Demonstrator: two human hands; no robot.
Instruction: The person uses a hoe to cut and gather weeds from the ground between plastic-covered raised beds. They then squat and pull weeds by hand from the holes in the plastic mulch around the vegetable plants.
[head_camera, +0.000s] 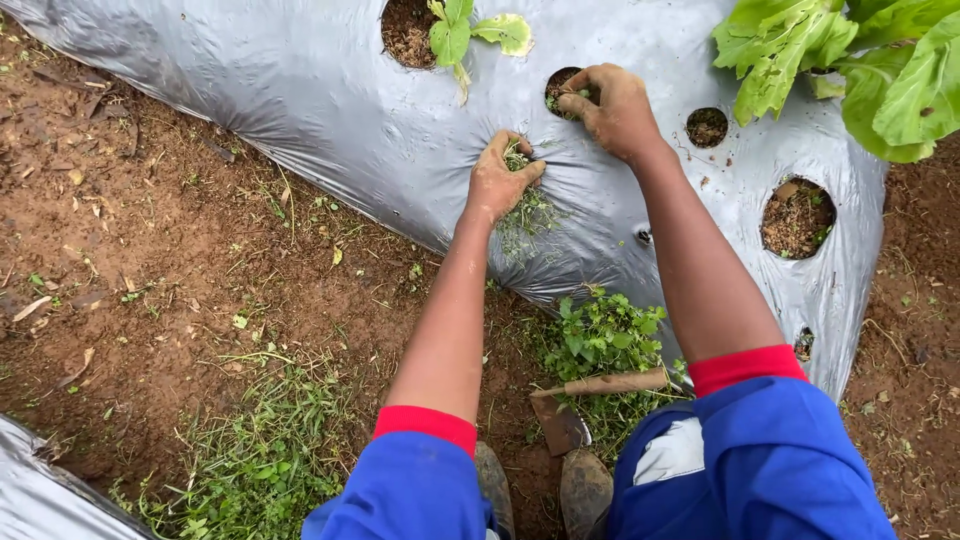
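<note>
My left hand (498, 180) is closed around a tuft of small green weeds (524, 205) growing through the silver plastic mulch sheet (330, 100). Muddy fingers of my right hand (612, 108) reach into a round planting hole (565, 90) in the sheet, pinching small weeds there. Both forearms are bare, with blue sleeves and red cuffs. A small hoe with a wooden handle (605, 384) lies on the ground between my arms, its metal blade (560, 424) near my boots.
A young seedling (462, 35) grows from a hole at the top. Large leafy green plants (850, 60) fill the upper right. More holes (797, 217) dot the sheet. Bare brown soil and grass lie to the left; a weed clump (600, 335) sits at the sheet's edge.
</note>
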